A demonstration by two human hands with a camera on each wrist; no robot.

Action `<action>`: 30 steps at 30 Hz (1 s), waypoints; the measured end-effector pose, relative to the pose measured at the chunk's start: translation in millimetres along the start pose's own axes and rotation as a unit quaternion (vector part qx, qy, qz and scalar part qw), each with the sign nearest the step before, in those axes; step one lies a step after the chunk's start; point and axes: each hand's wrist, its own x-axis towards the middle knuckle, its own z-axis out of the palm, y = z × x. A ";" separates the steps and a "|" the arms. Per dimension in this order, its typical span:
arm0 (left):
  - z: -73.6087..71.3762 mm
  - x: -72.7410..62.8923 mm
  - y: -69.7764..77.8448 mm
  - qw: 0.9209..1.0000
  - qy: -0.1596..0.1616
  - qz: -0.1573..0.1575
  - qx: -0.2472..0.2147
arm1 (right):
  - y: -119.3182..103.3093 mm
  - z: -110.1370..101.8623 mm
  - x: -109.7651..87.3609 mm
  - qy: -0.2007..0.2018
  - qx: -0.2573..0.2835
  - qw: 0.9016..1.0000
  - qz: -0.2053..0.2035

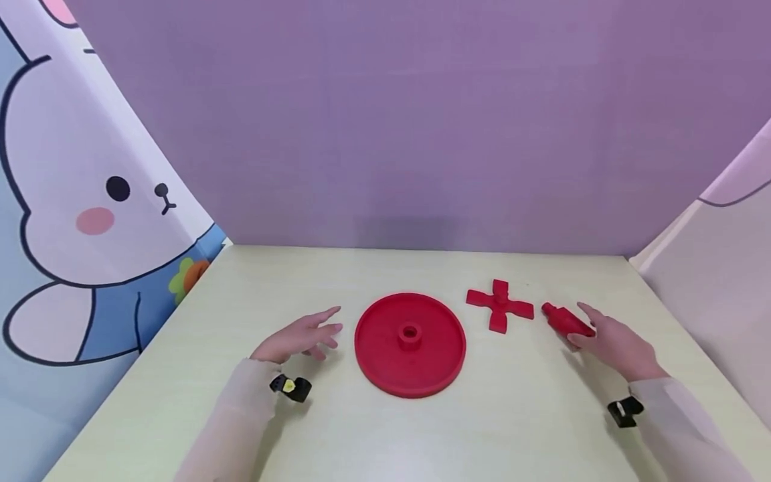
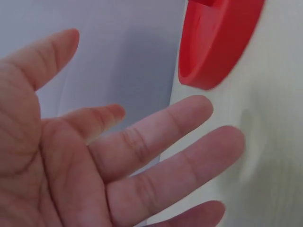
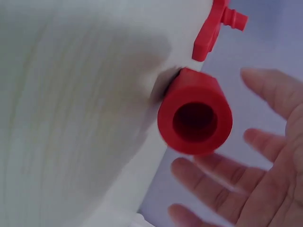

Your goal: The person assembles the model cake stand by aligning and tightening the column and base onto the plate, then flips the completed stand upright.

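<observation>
Loosely spread left hand near red disc, right hand, fingers apart, beside red tube

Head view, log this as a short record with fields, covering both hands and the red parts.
disc: round, raised rim, on the pale table
cross: four-armed, between disc and tube
tube: narrow tip toward cross
left hand: spread fingers, near disc, holding nothing
right hand: spread fingers, at tube, contact unclear
</observation>
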 end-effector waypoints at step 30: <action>25.6 26.8 13.6 0.993 -0.048 -0.087 -0.061 | 20.0 -1.0 26.3 -0.145 0.289 0.936 0.140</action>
